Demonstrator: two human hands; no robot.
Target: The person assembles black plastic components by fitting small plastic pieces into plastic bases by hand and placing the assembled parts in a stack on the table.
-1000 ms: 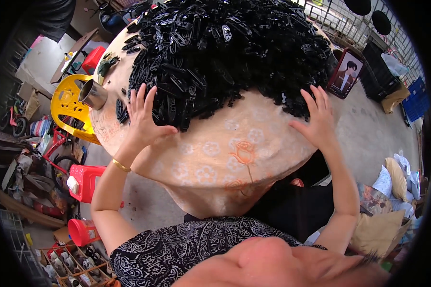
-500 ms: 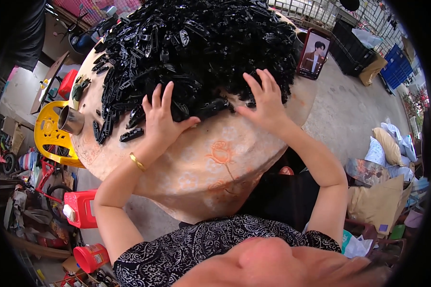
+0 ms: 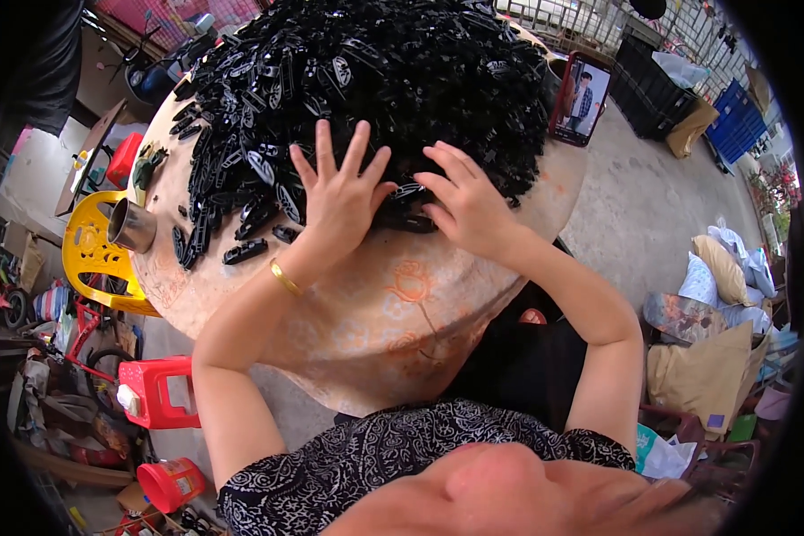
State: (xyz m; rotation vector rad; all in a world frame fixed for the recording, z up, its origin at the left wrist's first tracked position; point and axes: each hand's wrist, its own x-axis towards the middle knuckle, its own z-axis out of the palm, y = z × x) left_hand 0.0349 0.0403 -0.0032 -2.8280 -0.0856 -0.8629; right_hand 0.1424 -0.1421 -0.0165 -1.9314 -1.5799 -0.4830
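Observation:
A large heap of small, long, glossy black plastic pieces [image 3: 348, 80] covers the far part of the table; some show pale outlines or openings. At the heap's near edge, my left hand [image 3: 341, 205] lies palm down on the pieces, its fingers spread and open. Close by on the right, my right hand [image 3: 469, 201] rests against the pile with its fingers a little bent and the thumb apart, open. Between the two hands lie a few black pieces [image 3: 409, 221]; what is under the palms is hidden.
The round table [image 3: 357, 313] has a flowered cloth. A metal cup [image 3: 132, 225] stands at its left edge and a phone [image 3: 581, 98] at its right. Around it are a yellow chair [image 3: 85, 250], a red stool [image 3: 156, 393] and a red bucket [image 3: 170, 484]. Several loose pieces lie left.
Both hands have come closer together, the left moving right and the right moving left. Some pieces at the near edge have shifted. The picture on the phone has changed.

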